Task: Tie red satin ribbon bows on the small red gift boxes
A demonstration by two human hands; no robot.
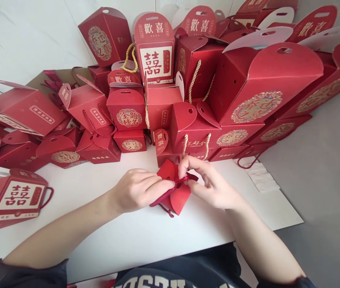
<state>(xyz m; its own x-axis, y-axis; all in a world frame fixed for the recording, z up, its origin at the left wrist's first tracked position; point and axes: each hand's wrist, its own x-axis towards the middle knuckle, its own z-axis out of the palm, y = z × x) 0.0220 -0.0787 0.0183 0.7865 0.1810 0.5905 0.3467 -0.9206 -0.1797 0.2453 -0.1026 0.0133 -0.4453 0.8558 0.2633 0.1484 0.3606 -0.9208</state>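
Note:
A small red gift box (182,199) with pointed flaps sits on the white table between my hands. Dark red ribbon (182,179) crosses the top of it. My left hand (142,188) is closed, its thumb and fingers pinching the ribbon at the box's left side. On the other side my right hand (206,182) has its thumb and index finger at the ribbon near the middle of the box, pinching it. A dark red cord end (167,211) hangs at the near side of the box. My fingers hide part of the ribbon and the flaps.
Stacked red gift boxes (129,110) line the back of the white table (145,244). Larger boxes (258,94) stand at the right, near the grey surface. One box with a cord handle (19,200) lies at the left. White tissue paper (261,176) rests at the right edge.

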